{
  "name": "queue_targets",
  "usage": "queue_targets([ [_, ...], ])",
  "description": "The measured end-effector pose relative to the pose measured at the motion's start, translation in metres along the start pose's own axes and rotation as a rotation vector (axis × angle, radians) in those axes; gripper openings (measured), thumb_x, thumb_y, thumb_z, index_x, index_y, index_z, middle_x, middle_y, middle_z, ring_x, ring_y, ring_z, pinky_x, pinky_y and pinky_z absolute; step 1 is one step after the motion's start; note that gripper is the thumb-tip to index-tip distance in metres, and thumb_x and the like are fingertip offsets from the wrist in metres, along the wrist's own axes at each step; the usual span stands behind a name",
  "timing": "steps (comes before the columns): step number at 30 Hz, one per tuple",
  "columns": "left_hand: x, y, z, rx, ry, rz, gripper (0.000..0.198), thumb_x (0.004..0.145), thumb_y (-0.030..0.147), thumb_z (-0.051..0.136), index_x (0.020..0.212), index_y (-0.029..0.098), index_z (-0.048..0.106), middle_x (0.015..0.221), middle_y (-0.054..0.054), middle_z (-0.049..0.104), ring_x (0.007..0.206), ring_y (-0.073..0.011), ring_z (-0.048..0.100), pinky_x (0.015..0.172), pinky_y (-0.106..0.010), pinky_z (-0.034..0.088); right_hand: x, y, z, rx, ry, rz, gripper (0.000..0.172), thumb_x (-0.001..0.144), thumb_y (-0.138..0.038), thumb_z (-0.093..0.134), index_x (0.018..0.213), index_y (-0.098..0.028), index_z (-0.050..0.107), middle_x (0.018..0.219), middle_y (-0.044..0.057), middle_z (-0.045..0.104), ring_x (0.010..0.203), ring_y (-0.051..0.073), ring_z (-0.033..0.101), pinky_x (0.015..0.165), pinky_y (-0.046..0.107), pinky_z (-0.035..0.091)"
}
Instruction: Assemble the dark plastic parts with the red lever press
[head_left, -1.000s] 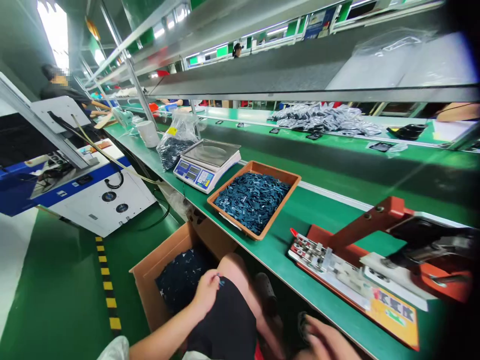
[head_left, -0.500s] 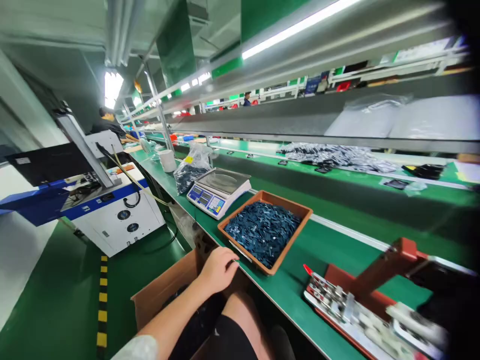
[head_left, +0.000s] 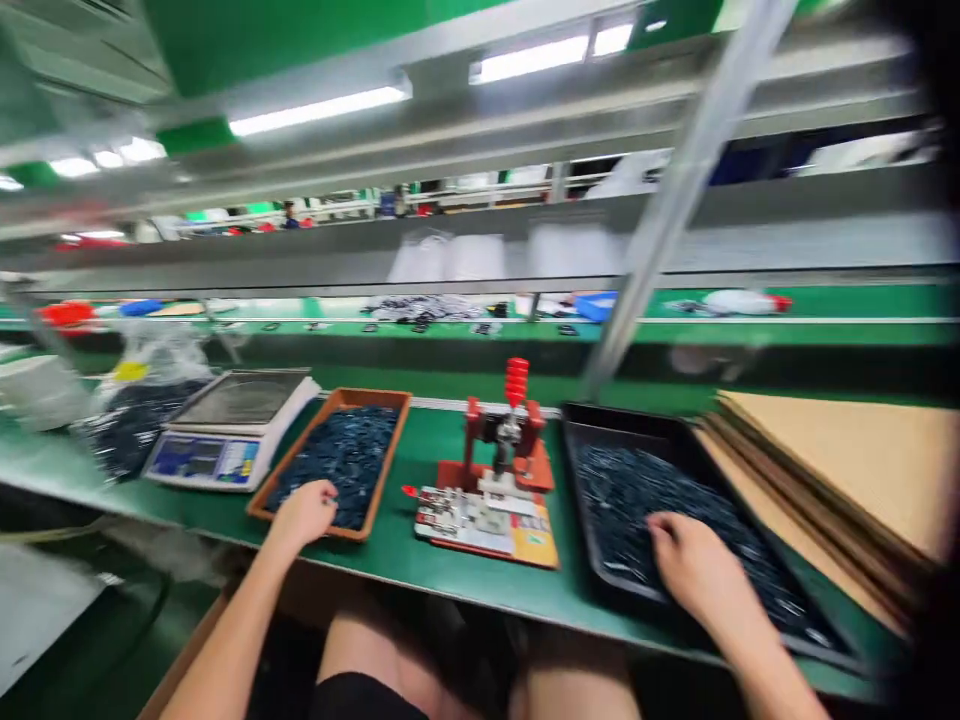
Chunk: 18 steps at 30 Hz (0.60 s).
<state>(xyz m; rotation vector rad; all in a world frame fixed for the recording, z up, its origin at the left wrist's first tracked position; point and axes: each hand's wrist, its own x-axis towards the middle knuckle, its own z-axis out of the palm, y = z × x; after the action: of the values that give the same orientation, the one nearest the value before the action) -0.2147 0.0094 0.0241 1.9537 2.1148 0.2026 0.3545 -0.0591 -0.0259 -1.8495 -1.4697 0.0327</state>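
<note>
The left hand (head_left: 306, 512) is over an orange tray (head_left: 386, 470) of small dark parts (head_left: 352, 452), the right hand (head_left: 697, 562) over a black tray (head_left: 622, 430); a toggle-clamp fixture (head_left: 510, 490) stands between the 2.

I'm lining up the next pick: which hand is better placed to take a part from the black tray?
Likely the right hand: it is over the black tray, while the left hand is at the orange tray.

A factory, shown by its long workbench (head_left: 424, 430), hand press (head_left: 508, 450), parts trays (head_left: 386, 470).
</note>
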Motion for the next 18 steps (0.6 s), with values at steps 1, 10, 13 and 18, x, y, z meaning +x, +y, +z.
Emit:
queue_targets([
  [1,0.005,-0.004,0.001,0.009,-0.004,-0.025,0.023,0.090,0.015,0.054,0.107,0.018,0.069,0.110,-0.009,0.073,0.104,-0.0261,0.068,0.088,-0.032,0.048,-0.006,0.005,-0.011,-0.009,-0.013,0.047,0.019,0.090,-0.031,0.051,0.084,-0.020,0.067,0.089,0.011,0.071,0.087,0.029,0.069,0.084,0.042,0.056],
  [10,0.010,-0.023,0.007,-0.282,0.303,-0.015,0.033,0.083,0.040,0.052,0.111,0.022,0.053,0.083,-0.002,0.067,0.072,-0.0232,0.067,0.070,-0.031,0.049,-0.018,-0.014,-0.028,0.285,0.063,0.001,0.039,0.085,-0.045,0.049,0.107,-0.020,0.070,0.097,0.009,0.073,0.080,0.024,0.071,0.081,0.039,0.059],
  [13,0.004,-0.027,0.009,-0.436,0.434,0.001,0.039,0.082,0.052,0.050,0.106,0.022,0.055,0.080,-0.001,0.064,0.067,-0.0223,0.065,0.068,-0.031,0.050,-0.022,-0.017,-0.034,0.322,0.089,-0.026,0.034,0.090,-0.043,0.047,0.102,-0.020,0.069,0.091,0.008,0.074,0.075,0.022,0.071,0.075,0.037,0.059],
  [18,-0.020,-0.005,0.007,-0.582,0.375,0.146,0.049,0.081,0.059,0.053,0.106,0.019,0.063,0.091,-0.005,0.068,0.074,-0.0238,0.067,0.073,-0.035,0.053,-0.048,-0.051,-0.034,0.385,0.120,-0.095,0.023,0.097,-0.041,0.053,0.102,-0.022,0.065,0.088,0.006,0.074,0.076,0.022,0.072,0.072,0.032,0.058],
])
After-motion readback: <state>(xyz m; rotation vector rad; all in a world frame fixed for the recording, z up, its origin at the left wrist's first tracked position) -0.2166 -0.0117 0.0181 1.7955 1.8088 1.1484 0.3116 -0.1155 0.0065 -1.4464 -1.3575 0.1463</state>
